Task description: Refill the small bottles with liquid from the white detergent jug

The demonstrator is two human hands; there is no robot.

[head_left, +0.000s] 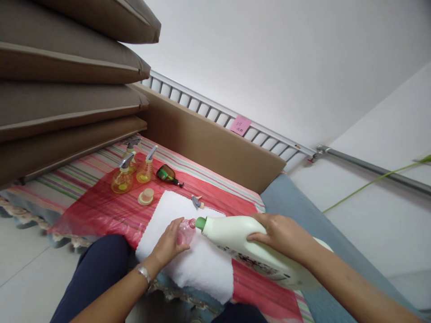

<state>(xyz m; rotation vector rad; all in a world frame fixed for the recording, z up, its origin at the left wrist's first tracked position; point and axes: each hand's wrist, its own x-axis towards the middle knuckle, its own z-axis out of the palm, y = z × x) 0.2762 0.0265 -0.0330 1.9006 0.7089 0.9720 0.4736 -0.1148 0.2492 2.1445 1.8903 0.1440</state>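
Note:
My left hand (pixel 170 244) is wrapped round a small clear pinkish bottle (pixel 186 230) that rests on a white towel (pixel 197 262). My right hand (pixel 279 235) grips a large white jug (pixel 245 249) with a green spout, tipped on its side so the spout meets the small bottle's mouth. A loose grey spray head (pixel 197 202) lies on the towel's far edge.
On the red sheet (pixel 101 208) stand three amber spray bottles (pixel 123 177), a round beige lid (pixel 146 196) and a dark bottle lying on its side (pixel 167 174). Brown cushions (pixel 67 89) are stacked at left. A cardboard panel (pixel 208 143) and a white rail run behind.

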